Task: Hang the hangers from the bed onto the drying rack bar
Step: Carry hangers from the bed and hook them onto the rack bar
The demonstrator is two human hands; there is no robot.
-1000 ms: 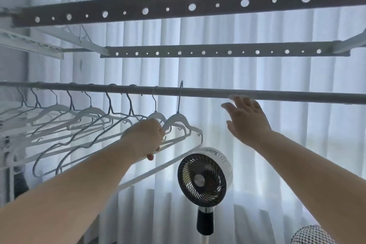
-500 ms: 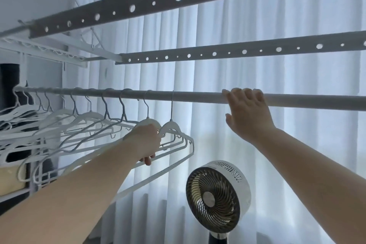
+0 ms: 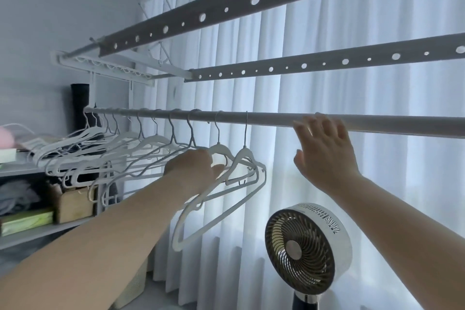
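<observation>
On my feed the biggest thing is the white curtain [image 3: 327, 98], which hangs behind the drying rack bar [image 3: 264, 118] from one side to the other. Above the bar run two long perforated rails [image 3: 251, 5], one higher than the other. The bar itself is a pale round tube that crosses the view almost level. Under its far left end I see a shelf unit [image 3: 25, 171] with boxes and books. A row of white hangers [image 3: 141, 143] is hooked over the left half of the bar, packed close and swung at a slant. Below the bar, right of the last hanger, stands a round fan [image 3: 302, 249] on a dark stem.

My left hand [image 3: 193, 171] is just under the bar at the right end of the row. Its fingers curl round the shoulder of one of the last two hangers, but I cannot tell which. My right hand [image 3: 324, 151] is open with the fingers spread, and the fingertips reach the bar on its bare stretch right of the hangers. Blur keeps me from telling whether they press on it.
</observation>
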